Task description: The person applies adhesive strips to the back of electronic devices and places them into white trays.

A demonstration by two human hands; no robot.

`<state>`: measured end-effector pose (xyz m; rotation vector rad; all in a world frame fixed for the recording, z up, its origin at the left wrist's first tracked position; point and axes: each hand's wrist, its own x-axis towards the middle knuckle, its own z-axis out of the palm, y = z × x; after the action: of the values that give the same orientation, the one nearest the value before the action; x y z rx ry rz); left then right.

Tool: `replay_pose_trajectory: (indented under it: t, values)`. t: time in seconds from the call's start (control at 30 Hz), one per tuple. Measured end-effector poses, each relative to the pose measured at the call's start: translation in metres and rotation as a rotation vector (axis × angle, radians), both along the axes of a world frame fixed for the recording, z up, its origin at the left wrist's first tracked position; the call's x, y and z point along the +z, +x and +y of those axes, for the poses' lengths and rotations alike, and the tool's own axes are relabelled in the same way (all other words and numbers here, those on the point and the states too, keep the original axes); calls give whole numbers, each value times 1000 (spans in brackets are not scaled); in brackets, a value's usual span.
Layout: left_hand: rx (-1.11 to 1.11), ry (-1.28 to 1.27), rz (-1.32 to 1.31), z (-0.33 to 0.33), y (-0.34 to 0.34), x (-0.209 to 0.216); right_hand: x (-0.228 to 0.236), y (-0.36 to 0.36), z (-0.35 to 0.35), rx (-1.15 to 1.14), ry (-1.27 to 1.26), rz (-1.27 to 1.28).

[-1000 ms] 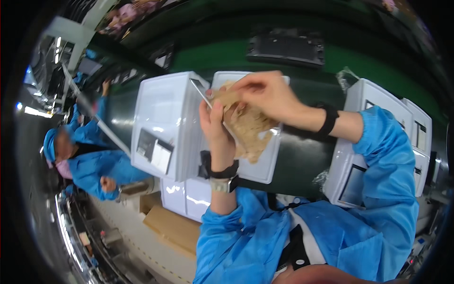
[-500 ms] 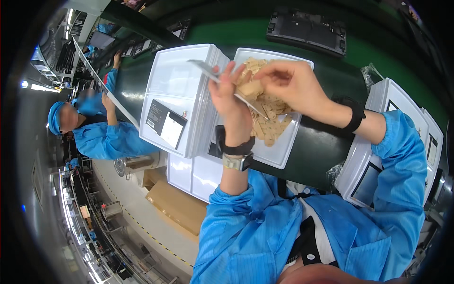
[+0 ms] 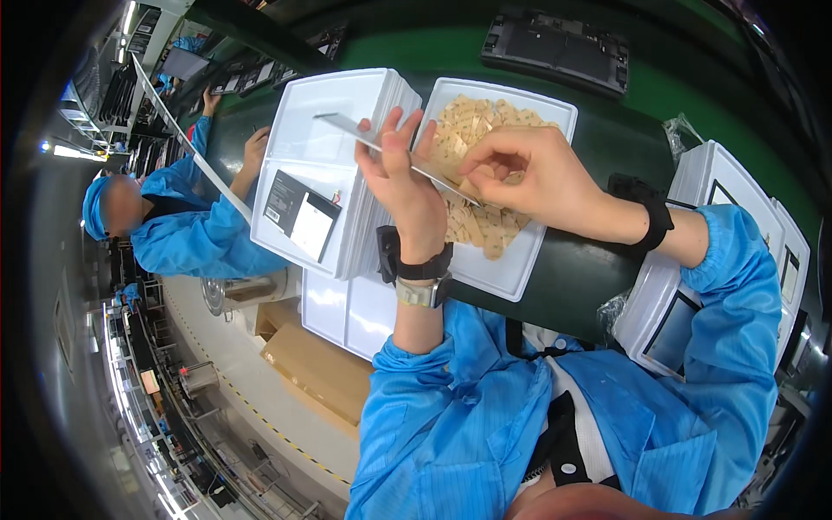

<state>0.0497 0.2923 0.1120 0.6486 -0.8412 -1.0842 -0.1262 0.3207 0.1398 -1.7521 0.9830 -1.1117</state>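
Note:
My left hand [image 3: 400, 178] grips a thin flat panel [image 3: 347, 126], turned nearly edge-on and tilted, so its face does not show. My right hand [image 3: 537, 178] is closed in a pinch by the panel's lower right end; whatever is between its fingertips is too hidden to make out. Beneath both hands lies a white tray [image 3: 505, 284] heaped with tan paper strips [image 3: 464, 117]. Left of my left hand, a stack of white divided trays [image 3: 303, 117] carries a black flat battery [image 3: 301, 214] with a white label in its near compartment.
More white trays [image 3: 652, 305] with dark flat pieces are stacked at the right, beside clear plastic wrap [image 3: 685, 134]. A black open device chassis [image 3: 555, 54] lies on the green bench at the back. A co-worker in blue [image 3: 195, 234] is at the left, above a cardboard box [image 3: 316, 373].
My left hand has moved a little left with the panel. My right hand has lowered slightly toward the panel's end. The co-worker's near hand has moved to the tray stack's edge.

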Motion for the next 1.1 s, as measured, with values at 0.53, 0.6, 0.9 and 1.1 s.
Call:
replay_pose_trajectory:
  t: [0.53,0.6,0.9,1.1]
  values:
    - [155,-161,-297,13,68,70,-33,-11,-32,-24,-68,121]
    - [99,-238,-450,-2,62,90,-34,-11,-32,21,-123,429]
    - [43,-794,-1314,-103,-51,141,108,-109,-91,-152,94,-347]
    - [122,-1144,-1436,-162,-121,75,72,-164,-94,-678,-377,376]
